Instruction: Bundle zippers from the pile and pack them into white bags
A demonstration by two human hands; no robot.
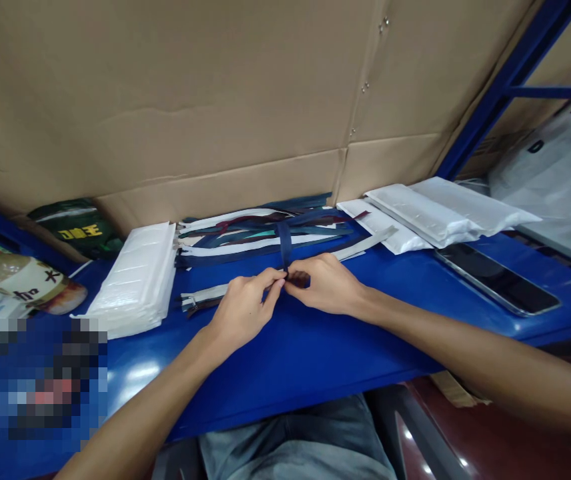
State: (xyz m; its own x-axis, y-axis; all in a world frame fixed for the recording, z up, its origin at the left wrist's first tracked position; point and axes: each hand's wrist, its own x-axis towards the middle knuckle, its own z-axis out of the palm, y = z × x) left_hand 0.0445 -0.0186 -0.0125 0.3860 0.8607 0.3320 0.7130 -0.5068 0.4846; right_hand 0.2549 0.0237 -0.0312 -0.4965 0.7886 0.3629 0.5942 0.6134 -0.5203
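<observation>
Both of my hands meet over the middle of the blue table, their fingertips pinched together on a dark navy zipper (284, 241). My left hand (246, 303) grips it from the left, thumb against forefinger. My right hand (326, 285) pinches it from the other side, fingers curled. From the fingertips the zipper's tape runs away from me toward a pile of zippers (260, 233) in navy, white, green and dark red. Partly under my left hand lies a grey-white zipper (203, 295) with its slider end to the left. The exact grip point is covered by my fingers.
A stack of white packets (135, 280) stands on the left, and more white packets (425, 217) lie at right. A phone (498, 277) rests near the right side of the blue table (315, 360). At far left are a bottle (25, 283) and a green bag (78, 227). Cardboard (215, 87) walls the back.
</observation>
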